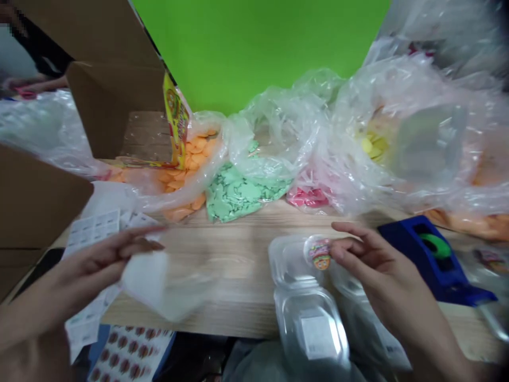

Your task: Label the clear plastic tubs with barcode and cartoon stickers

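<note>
A round sticker (pixel 318 252) with a colourful burger-like picture is pinched between the thumb and fingers of my right hand (pixel 369 265). It is over the upper half of an open clear plastic container (pixel 292 262), whose lower half bears a white label (pixel 318 335). Whether the sticker touches the plastic, I cannot tell. At the left, my left hand (pixel 107 257) has its index finger stretched out and the others bent. Its fingers are on a pale sheet (pixel 145 281), smeared by motion toward the right. Another clear container (pixel 368 313) lies beneath my right hand.
Bags of orange (pixel 194 154), green (pixel 238 191) and pink pieces (pixel 308 196) line the back. A blue tape dispenser (pixel 427 260) stands right. Label sheets (pixel 93 231), a sticker sheet (pixel 127 353) and an open cardboard box (pixel 115 90) are left. Another person's hand (pixel 47 85) shows behind.
</note>
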A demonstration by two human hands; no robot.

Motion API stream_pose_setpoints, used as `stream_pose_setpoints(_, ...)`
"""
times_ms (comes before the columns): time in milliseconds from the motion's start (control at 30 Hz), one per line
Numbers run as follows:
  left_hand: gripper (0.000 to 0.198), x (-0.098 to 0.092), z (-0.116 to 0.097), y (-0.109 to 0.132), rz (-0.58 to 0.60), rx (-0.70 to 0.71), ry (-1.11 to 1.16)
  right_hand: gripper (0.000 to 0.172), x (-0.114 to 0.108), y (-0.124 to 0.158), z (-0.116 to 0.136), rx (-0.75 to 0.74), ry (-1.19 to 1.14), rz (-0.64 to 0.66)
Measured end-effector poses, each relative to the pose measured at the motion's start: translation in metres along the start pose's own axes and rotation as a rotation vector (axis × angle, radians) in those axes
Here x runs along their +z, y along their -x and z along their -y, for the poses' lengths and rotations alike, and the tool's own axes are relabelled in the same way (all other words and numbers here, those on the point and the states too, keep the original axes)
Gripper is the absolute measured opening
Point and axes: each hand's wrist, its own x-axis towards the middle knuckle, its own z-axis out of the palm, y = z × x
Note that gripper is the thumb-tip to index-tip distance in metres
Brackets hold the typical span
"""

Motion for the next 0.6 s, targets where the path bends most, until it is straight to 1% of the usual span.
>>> stream_pose_setpoints(33,0.025,0.005,-0.004,0.002,0.103,0.086,-0.123,0.042,0.003,-0.001,-0.001,0.04,-0.007,0.032)
stream_pose_setpoints(67,0.02,0.014,-0.013,0.004,0.236,0.186,-0.228,0.047,0.007,-0.001,-0.002,0.07,-0.01,0.061)
stream_pose_setpoints(133,0.013,0.043,-0.036,0.007,0.462,0.391,-0.406,0.051,0.013,-0.001,-0.004,0.1,-0.008,0.106)
stream_pose_setpoints(167,0.019,0.059,-0.048,0.008,0.52,0.449,-0.469,0.051,0.015,-0.001,-0.005,0.106,-0.008,0.126)
stream_pose_setpoints(200,0.022,0.076,-0.059,0.009,0.551,0.523,-0.518,0.052,0.015,-0.001,-0.008,0.111,-0.007,0.141)
stream_pose_setpoints(233,0.021,0.092,-0.067,0.009,0.544,0.571,-0.541,0.051,0.015,-0.001,-0.01,0.115,-0.005,0.146)
stream_pose_setpoints(300,0.02,0.116,-0.075,0.01,0.493,0.709,-0.541,0.051,0.014,-0.002,-0.015,0.124,0.006,0.142)
stream_pose_setpoints(333,0.02,0.124,-0.075,0.01,0.466,0.763,-0.527,0.051,0.013,-0.003,-0.016,0.128,0.009,0.134)
stream_pose_setpoints(367,0.02,0.13,-0.074,0.009,0.449,0.81,-0.513,0.051,0.013,-0.003,-0.017,0.133,0.007,0.124)
stream_pose_setpoints(400,0.02,0.133,-0.072,0.008,0.453,0.824,-0.512,0.051,0.013,-0.004,-0.017,0.138,0.003,0.115)
stream_pose_setpoints(433,0.021,0.135,-0.071,0.007,0.467,0.814,-0.522,0.05,0.014,-0.004,-0.017,0.138,-0.002,0.105)
stream_pose_setpoints(533,0.022,0.137,-0.073,0.001,0.569,0.74,-0.564,0.045,0.019,-0.002,-0.014,0.114,0.035,0.069)
stream_pose_setpoints(600,0.02,0.139,-0.076,-0.003,0.603,0.727,-0.564,0.039,0.023,0.001,-0.015,0.019,0.183,0.028)
